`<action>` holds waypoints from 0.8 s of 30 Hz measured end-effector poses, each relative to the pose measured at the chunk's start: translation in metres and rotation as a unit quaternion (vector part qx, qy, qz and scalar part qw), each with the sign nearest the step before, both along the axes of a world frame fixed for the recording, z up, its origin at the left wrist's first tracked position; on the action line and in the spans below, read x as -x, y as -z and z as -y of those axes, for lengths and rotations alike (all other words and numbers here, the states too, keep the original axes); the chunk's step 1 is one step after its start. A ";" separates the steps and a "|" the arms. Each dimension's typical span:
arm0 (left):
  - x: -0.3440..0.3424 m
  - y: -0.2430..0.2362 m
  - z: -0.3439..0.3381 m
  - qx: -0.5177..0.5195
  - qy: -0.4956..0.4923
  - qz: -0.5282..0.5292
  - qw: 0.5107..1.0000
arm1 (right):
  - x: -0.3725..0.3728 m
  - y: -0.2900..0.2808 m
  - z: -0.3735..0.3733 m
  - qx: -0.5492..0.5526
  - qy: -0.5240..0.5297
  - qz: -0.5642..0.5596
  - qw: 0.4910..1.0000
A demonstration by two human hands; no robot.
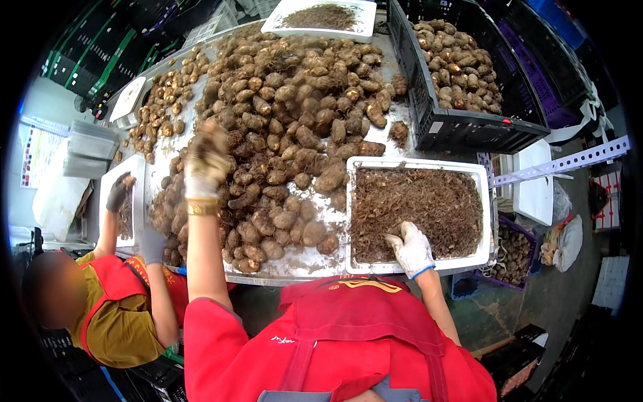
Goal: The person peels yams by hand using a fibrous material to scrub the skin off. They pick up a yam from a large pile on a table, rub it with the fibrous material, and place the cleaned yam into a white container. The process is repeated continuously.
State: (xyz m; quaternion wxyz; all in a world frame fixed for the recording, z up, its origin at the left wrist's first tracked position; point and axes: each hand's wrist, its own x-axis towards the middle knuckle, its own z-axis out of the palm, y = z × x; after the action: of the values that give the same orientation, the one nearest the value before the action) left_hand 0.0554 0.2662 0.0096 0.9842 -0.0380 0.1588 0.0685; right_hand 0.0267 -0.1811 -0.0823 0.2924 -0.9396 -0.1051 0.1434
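Brown, hairy taro corms [288,120] lie in a large heap on the metal table. Above the heap's left part is my left hand [206,161], in a soiled work glove. Motion smears its fingers, so their pose and any thing in them cannot be made out. A white rectangular tray [485,201] stands at the table's right front, filled with brown root fibres and scraps [422,201]. Over its near side, my right hand [413,251] wears a white glove with a blue cuff. Its thumb and forefinger are apart, with no object visible between them.
A black crate [482,127] of taro stands at the back right. Another white tray [368,33] with scraps is at the far edge. On the left, a co-worker [127,301] in gloves works over a third tray [139,181]. A perforated metal bar [562,161] juts out rightward.
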 end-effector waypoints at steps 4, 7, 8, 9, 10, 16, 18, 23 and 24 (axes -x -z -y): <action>-0.024 0.002 -0.010 -0.372 -0.213 -0.141 0.893 | 0.000 0.006 0.001 -0.080 0.007 -0.043 0.996; -0.048 0.038 0.059 -0.797 0.057 -0.054 0.599 | 0.000 -0.012 -0.008 -0.105 0.012 -0.063 0.992; -0.059 0.043 0.091 -0.780 0.135 -0.158 0.591 | -0.001 -0.019 -0.010 -0.098 0.011 -0.080 0.992; -0.073 0.048 0.118 -0.838 0.170 -0.177 0.486 | -0.001 -0.010 -0.007 -0.107 -0.011 -0.047 0.993; -0.084 0.053 0.137 -0.884 0.202 -0.197 0.372 | -0.001 -0.013 -0.006 -0.082 -0.022 -0.040 0.996; -0.119 0.097 0.172 -0.935 0.224 -0.207 0.181 | 0.004 -0.020 0.001 0.010 -0.052 -0.042 0.998; -0.117 0.102 0.166 -0.924 0.215 -0.218 0.231 | 0.006 -0.008 0.006 -0.050 -0.024 -0.050 0.997; -0.061 0.038 0.192 -0.893 0.247 -0.102 0.362 | 0.002 -0.012 0.010 -0.188 0.049 -0.032 0.980; -0.049 0.026 0.196 -0.876 0.271 -0.057 0.395 | -0.003 -0.017 0.009 -0.232 0.052 0.001 0.971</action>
State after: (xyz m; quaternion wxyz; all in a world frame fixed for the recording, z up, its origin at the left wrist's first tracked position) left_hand 0.1046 0.0706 -0.0165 0.4312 0.8943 0.0690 -0.0982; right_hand 0.0293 -0.1899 -0.0655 0.5094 -0.8504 -0.0863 0.0990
